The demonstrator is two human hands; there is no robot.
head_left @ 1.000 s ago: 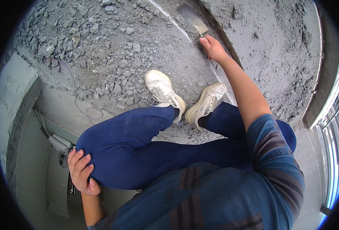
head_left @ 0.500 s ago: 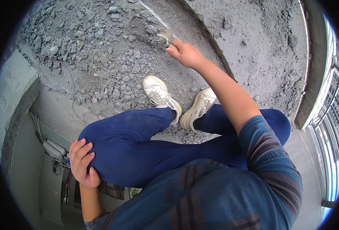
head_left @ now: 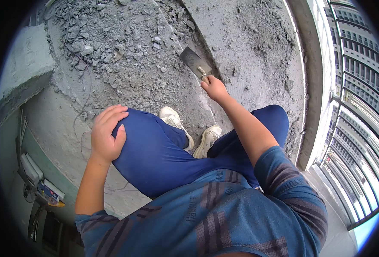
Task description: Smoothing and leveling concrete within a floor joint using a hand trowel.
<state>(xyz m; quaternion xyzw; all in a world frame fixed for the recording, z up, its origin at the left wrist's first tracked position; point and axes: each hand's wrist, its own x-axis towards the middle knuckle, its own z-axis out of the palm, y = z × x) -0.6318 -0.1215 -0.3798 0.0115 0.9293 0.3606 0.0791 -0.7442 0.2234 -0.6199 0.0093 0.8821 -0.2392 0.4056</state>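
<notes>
Across the upper part of the dusty concrete floor, a broad spread of loose, jagged grey rubble (head_left: 133, 55) is strewn, and a thin dark cable (head_left: 89, 81) is trailed along its left side. The far left is occupied by a thick, rough-edged grey concrete block (head_left: 26, 64), and the far right is bounded by a dark metal railing (head_left: 340, 112). To the right of the rubble, a flat grey concrete slab (head_left: 249, 47) is edged by a straight raised step. Below, two white lace-up shoes (head_left: 209, 136) are planted on the floor. The right grip (head_left: 215, 89) is closed around the handle of a grey, flat, rectangular metal trowel (head_left: 195, 61), held just beside the slab's edge; whether the floor is touched by the blade cannot be told. The left grip (head_left: 106, 136) is laid over the left knee of the dark-blue cloth trousers (head_left: 144, 150), its thumb spread from its fingers. The trowel's blade is pointed away from the body, toward the upper left, its long axis slanted diagonally.
</notes>
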